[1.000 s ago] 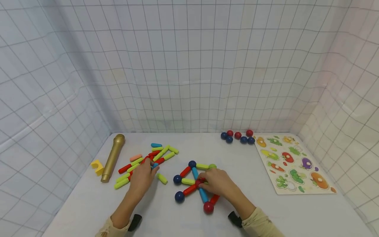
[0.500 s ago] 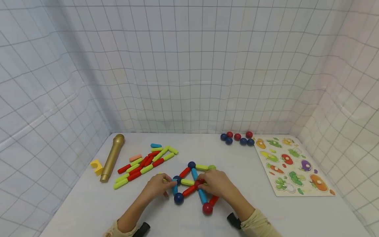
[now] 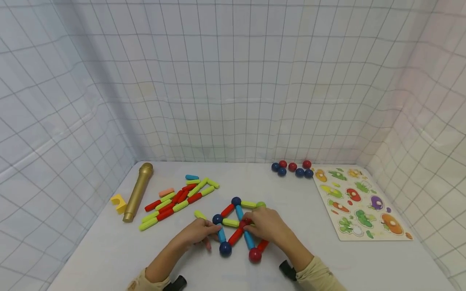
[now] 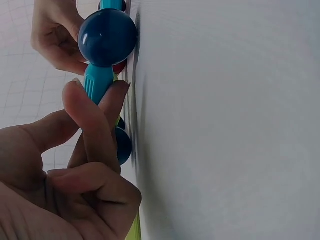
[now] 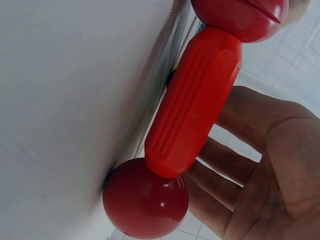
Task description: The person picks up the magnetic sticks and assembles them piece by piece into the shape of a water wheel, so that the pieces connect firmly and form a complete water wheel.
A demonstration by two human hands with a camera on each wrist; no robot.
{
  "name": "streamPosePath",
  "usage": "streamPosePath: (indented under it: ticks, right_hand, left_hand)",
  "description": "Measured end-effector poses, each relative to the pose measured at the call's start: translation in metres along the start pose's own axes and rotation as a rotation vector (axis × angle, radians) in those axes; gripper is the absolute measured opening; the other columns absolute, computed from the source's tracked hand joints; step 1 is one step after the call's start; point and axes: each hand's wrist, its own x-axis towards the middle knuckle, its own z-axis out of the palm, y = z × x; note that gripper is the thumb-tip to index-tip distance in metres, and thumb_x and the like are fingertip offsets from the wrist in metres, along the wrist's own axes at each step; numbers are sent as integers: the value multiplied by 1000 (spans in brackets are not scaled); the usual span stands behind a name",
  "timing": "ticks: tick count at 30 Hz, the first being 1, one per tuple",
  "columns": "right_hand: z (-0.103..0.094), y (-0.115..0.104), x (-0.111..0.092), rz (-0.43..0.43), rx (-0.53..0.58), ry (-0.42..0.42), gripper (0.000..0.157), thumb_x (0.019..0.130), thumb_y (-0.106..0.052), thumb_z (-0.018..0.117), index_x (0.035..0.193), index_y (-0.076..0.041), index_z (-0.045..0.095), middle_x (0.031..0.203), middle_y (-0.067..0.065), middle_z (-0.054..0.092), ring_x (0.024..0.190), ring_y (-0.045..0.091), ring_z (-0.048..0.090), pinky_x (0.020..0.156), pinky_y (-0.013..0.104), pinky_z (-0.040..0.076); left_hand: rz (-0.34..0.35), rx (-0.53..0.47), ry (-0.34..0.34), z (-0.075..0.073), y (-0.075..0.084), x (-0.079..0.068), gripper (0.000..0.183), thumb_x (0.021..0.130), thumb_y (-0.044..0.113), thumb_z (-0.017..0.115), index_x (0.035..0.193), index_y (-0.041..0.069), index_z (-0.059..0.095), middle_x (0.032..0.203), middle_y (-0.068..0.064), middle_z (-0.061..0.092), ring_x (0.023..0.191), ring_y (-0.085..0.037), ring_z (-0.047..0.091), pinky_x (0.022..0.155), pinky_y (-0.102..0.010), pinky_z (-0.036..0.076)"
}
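Note:
My left hand (image 3: 198,233) pinches a short blue rod (image 3: 221,234) between thumb and fingers. One end of that rod meets a navy ball (image 3: 225,249), seen large in the left wrist view; its other end is right at a second navy ball (image 3: 217,219). These belong to a flat figure of magnetic rods and balls on the white table. With its fingertips, my right hand (image 3: 267,224) holds the red ball (image 3: 244,223) at the figure's middle. A red rod (image 5: 195,100) running to a nearer red ball (image 5: 145,200) fills the right wrist view.
Loose red and lime rods (image 3: 181,206) lie in a pile at left, one lime rod (image 3: 199,214) beside my left hand. Farther left are a gold tube (image 3: 138,192) and a yellow block (image 3: 119,203). Several balls (image 3: 292,166) and a vegetable puzzle board (image 3: 364,204) lie at right.
My left hand has come from the rod pile to the figure, bringing the blue rod between two navy balls. The nearer navy ball has shifted slightly right. My right hand stays at the red ball.

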Motion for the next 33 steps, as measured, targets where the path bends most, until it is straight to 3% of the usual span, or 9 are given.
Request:
streamPosePath:
  ticks: [4, 8, 15, 19, 24, 27, 30, 33]
  right_hand:
    - [-1, 0, 1, -1, 4, 1, 26, 88, -35, 71, 109, -20, 74, 76, -9, 64, 63, 5, 46, 51, 18, 36]
    - [-2, -1, 0, -9, 7, -5, 24, 88, -34, 71, 108, -21, 74, 78, -9, 66, 65, 5, 47, 55, 18, 38]
    - [-2, -4, -3, -21, -27, 8, 24, 86, -31, 74, 108, -21, 75, 82, -5, 58, 68, 6, 46, 57, 16, 39]
    - [-2, -3, -2, -34, -30, 26, 22, 86, -30, 74, 106, -20, 76, 86, -4, 55, 71, 5, 47, 59, 15, 41]
    - [-2, 0, -2, -57, -31, 33, 23, 87, -29, 73, 108, -21, 75, 97, -3, 65, 78, 6, 54, 65, 18, 47]
    - [-2, 3, -2, -65, -30, 35, 24, 88, -27, 72, 111, -24, 74, 103, -2, 69, 83, 9, 54, 66, 19, 48]
    - [-1, 5, -2, -65, -40, 23, 25, 89, -24, 70, 114, -27, 73, 106, -2, 70, 89, 13, 53, 69, 23, 48]
    - [-1, 6, -3, -61, -53, 0, 28, 89, -21, 69, 116, -30, 71, 103, -2, 70, 93, 15, 56, 76, 31, 49]
  left_hand:
    - [-16, -21, -6, -2, -1, 2, 36, 97, 36, 57, 99, 3, 70, 81, -2, 74, 47, -7, 54, 46, -18, 25]
    - [-37, -18, 49, -3, 0, 5, 37, 97, 37, 56, 99, 3, 70, 73, 1, 70, 47, -8, 50, 45, -18, 26]
    - [-37, 109, 219, -1, 7, 19, 34, 94, 36, 62, 93, 4, 73, 67, 0, 56, 53, -13, 47, 50, -21, 34]
    - [-40, 158, 254, 0, 10, 26, 34, 92, 35, 65, 99, 2, 71, 71, -2, 56, 57, -14, 48, 53, -22, 38]
    - [-20, 220, 280, 0, 13, 28, 35, 93, 35, 64, 102, 1, 71, 73, -2, 61, 60, -14, 52, 54, -22, 42]
    - [40, 360, 379, -5, 16, 22, 26, 94, 28, 64, 102, 4, 72, 75, -2, 64, 63, -14, 54, 56, -24, 46]
    - [104, 582, 492, -16, 18, 13, 12, 90, 14, 68, 101, 9, 70, 85, -5, 66, 72, -18, 56, 64, -31, 53]
    - [121, 770, 512, -27, 17, 5, 21, 83, 3, 72, 101, 14, 69, 100, -11, 63, 88, -24, 56, 73, -41, 56]
